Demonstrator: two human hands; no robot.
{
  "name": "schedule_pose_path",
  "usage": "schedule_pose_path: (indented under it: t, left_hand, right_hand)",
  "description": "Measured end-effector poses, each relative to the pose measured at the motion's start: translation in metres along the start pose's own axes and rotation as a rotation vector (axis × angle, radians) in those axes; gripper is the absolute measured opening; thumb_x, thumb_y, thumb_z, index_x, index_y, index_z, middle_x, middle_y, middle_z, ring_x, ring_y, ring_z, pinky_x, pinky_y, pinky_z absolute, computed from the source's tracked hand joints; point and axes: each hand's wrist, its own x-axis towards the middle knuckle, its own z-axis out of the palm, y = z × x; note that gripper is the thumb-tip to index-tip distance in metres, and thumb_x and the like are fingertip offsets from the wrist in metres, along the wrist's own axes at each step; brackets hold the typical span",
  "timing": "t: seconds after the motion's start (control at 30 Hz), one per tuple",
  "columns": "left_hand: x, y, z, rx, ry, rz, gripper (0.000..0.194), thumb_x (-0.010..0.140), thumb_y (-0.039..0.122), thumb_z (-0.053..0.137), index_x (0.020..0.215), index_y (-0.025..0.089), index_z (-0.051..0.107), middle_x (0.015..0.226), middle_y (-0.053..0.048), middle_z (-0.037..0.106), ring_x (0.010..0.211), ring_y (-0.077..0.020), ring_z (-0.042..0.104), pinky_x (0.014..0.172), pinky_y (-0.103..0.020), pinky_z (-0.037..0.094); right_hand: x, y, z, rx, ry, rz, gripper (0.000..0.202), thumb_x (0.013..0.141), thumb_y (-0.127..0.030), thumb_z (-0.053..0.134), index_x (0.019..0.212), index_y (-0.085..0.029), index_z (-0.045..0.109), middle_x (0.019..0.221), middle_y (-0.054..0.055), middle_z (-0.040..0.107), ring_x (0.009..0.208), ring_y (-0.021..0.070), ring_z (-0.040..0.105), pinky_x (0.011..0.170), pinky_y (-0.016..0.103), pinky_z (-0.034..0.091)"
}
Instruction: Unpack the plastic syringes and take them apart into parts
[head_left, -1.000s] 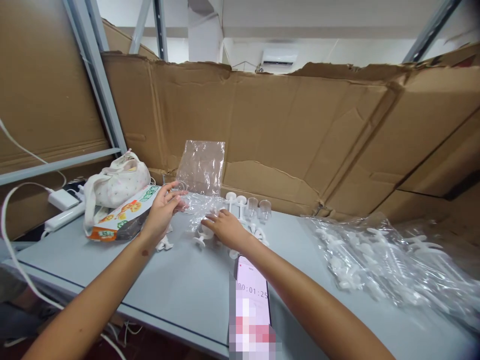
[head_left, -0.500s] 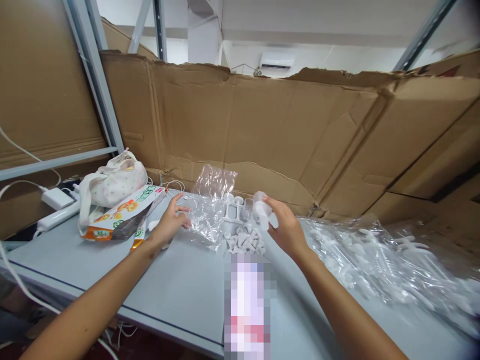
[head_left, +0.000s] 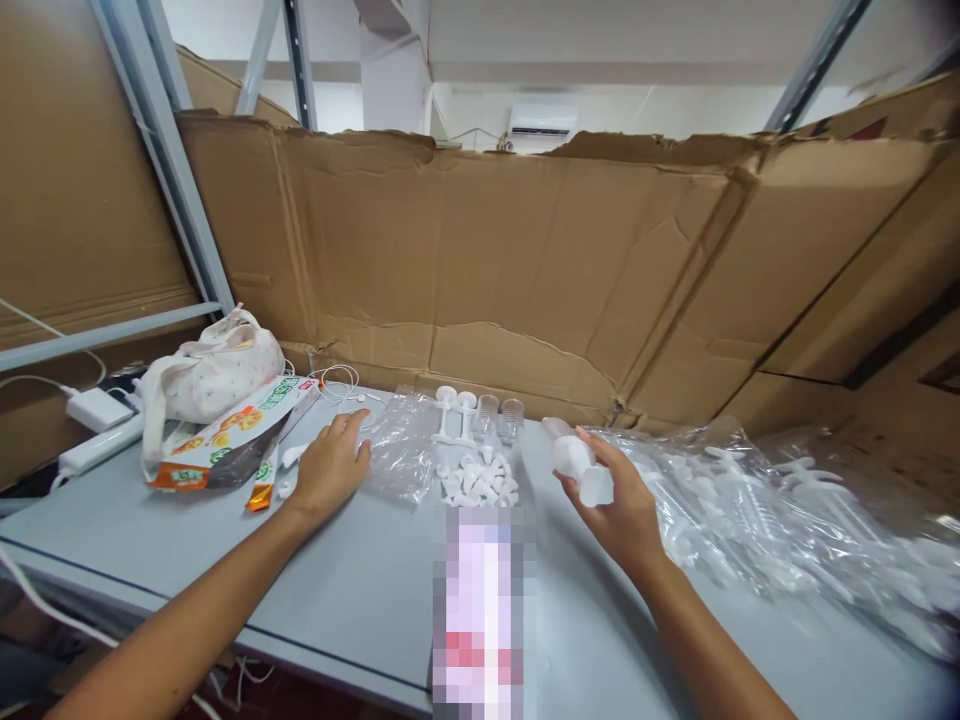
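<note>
My left hand rests palm down at the left edge of a crumpled clear plastic bag, thumb apart from the fingers. Held in my right hand is a white plastic piece with a ribbed, clear part at its far end, tilted above the table. Between the hands, two ribbed clear cups stand beside white double-ended pieces. A pile of small white parts lies in front of them.
Bagged white parts cover the right side. At the left are a cloth bag, a colourful food package, a power strip and cables. A blurred-out object lies front centre. Cardboard walls the back.
My right hand has moved right and down with the white piece, exposing both ribbed cups. The clear bag's raised far part has dropped flat. My left hand has turned palm down.
</note>
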Motion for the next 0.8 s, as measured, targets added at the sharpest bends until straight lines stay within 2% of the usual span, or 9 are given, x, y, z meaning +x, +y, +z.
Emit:
schedule_pose_path:
  t: [0.1, 0.2, 0.27, 0.37, 0.47, 0.53, 0.67, 0.8]
  left_hand:
    - [0.001, 0.013, -0.005, -0.03, 0.049, 0.182, 0.037, 0.086, 0.025, 0.042, 0.122, 0.019, 0.049, 0.121, -0.011, 0.053, 0.109, -0.0282, 0.049, 0.092, -0.042, 0.038]
    - [-0.003, 0.039, -0.013, -0.116, 0.014, 0.407, 0.035, 0.088, 0.031, 0.043, 0.12, 0.021, 0.05, 0.123, -0.01, 0.053, 0.115, -0.027, 0.045, 0.096, -0.042, 0.035]
    - [-0.009, 0.061, -0.015, -0.173, -0.024, 0.516, 0.04, 0.087, 0.037, 0.047, 0.123, 0.022, 0.047, 0.125, -0.01, 0.053, 0.117, -0.0273, 0.044, 0.098, -0.043, 0.033]
    - [-0.019, 0.092, -0.009, -0.188, -0.111, 0.626, 0.051, 0.085, 0.041, 0.051, 0.13, 0.02, 0.04, 0.125, -0.012, 0.053, 0.114, -0.0283, 0.047, 0.094, -0.042, 0.035]
    - [-0.026, 0.112, 0.002, -0.128, -0.189, 0.584, 0.04, 0.088, 0.039, 0.046, 0.12, 0.015, 0.047, 0.104, -0.014, 0.062, 0.096, -0.028, 0.056, 0.08, -0.039, 0.041]
    - [-0.029, 0.117, 0.008, -0.093, -0.249, 0.538, 0.032, 0.09, 0.039, 0.043, 0.107, 0.014, 0.053, 0.095, -0.013, 0.064, 0.088, -0.0275, 0.058, 0.073, -0.037, 0.043]
    - [-0.035, 0.114, 0.005, -0.126, -0.439, 0.458, 0.029, 0.089, 0.042, 0.042, 0.094, 0.015, 0.053, 0.087, -0.012, 0.066, 0.082, -0.0278, 0.061, 0.066, -0.034, 0.043]
    - [-0.041, 0.108, -0.004, -0.311, -0.588, 0.367, 0.027, 0.088, 0.041, 0.042, 0.093, 0.015, 0.051, 0.085, -0.012, 0.065, 0.075, -0.0269, 0.06, 0.064, -0.033, 0.041]
  right_hand:
    - [0.0, -0.012, -0.002, 0.218, 0.055, 0.264, 0.047, 0.075, -0.032, 0.065, 0.118, -0.024, 0.049, 0.118, 0.011, 0.059, 0.108, 0.0279, 0.056, 0.09, 0.044, 0.045]
    - [-0.001, -0.019, 0.001, 0.57, 0.051, 0.476, 0.043, 0.076, -0.037, 0.063, 0.115, -0.025, 0.049, 0.119, 0.011, 0.057, 0.107, 0.0269, 0.055, 0.089, 0.044, 0.045]
    - [-0.003, -0.023, 0.004, 0.781, -0.01, 0.536, 0.038, 0.076, -0.04, 0.061, 0.111, -0.026, 0.051, 0.116, 0.01, 0.058, 0.104, 0.0266, 0.057, 0.089, 0.045, 0.045]
    - [-0.007, -0.034, 0.008, 0.966, -0.15, 0.583, 0.034, 0.076, -0.044, 0.061, 0.104, -0.027, 0.053, 0.11, 0.008, 0.061, 0.101, 0.0265, 0.058, 0.089, 0.045, 0.045]
    - [-0.01, -0.047, 0.01, 1.057, -0.234, 0.619, 0.03, 0.076, -0.046, 0.06, 0.1, -0.029, 0.051, 0.103, 0.006, 0.064, 0.096, 0.0257, 0.06, 0.085, 0.044, 0.047]
    - [-0.013, -0.052, 0.01, 1.096, -0.234, 0.652, 0.029, 0.077, -0.047, 0.058, 0.099, -0.03, 0.05, 0.099, 0.004, 0.064, 0.094, 0.0249, 0.061, 0.083, 0.043, 0.048]
    - [-0.016, -0.055, 0.012, 1.136, -0.21, 0.738, 0.034, 0.074, -0.047, 0.062, 0.101, -0.031, 0.049, 0.094, 0.002, 0.061, 0.091, 0.0228, 0.06, 0.081, 0.04, 0.048]
    - [-0.017, -0.055, 0.012, 1.124, -0.263, 0.741, 0.034, 0.073, -0.047, 0.064, 0.099, -0.031, 0.052, 0.093, 0.003, 0.062, 0.092, 0.0245, 0.06, 0.08, 0.04, 0.048]
